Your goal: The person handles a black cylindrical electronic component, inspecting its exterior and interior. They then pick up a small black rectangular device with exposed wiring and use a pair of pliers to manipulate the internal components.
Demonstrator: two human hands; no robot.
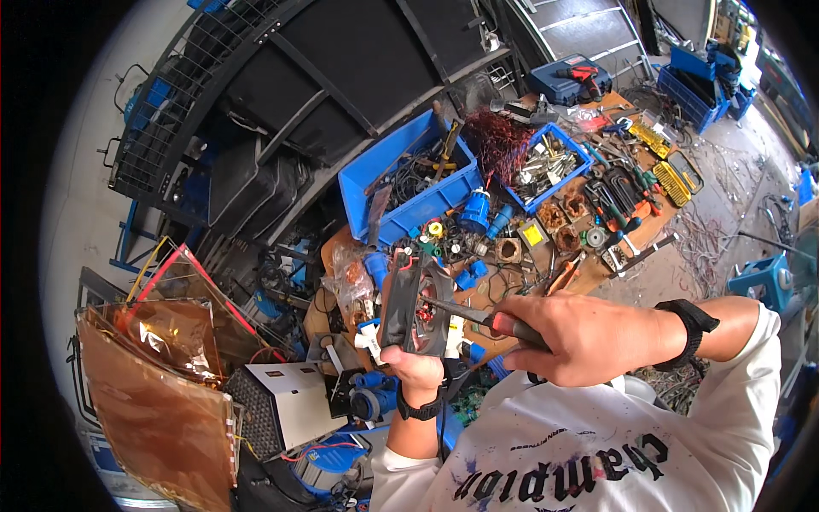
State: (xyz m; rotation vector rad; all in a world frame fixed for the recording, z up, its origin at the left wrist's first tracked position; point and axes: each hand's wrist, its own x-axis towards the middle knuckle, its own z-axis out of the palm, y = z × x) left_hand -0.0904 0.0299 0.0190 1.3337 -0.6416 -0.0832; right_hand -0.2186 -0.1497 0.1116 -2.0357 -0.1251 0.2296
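My left hand (415,369) grips the lower end of a black, square-framed cooling fan (398,309), holding it tilted up above the bench. Reddish coil windings show inside the frame. My right hand (589,338) is closed round the red and dark handle of a screwdriver (508,326). Its dark shaft points left, and the tip reaches into the fan's opening by the windings. How the tip touches them is too small to tell.
Behind the fan stand a large blue crate (409,209) of cables and a smaller blue bin (546,166) of metal parts. Hand tools (618,192) crowd the wooden bench (661,226) at right. A white box (299,401) and brown sheets (158,392) stand at left.
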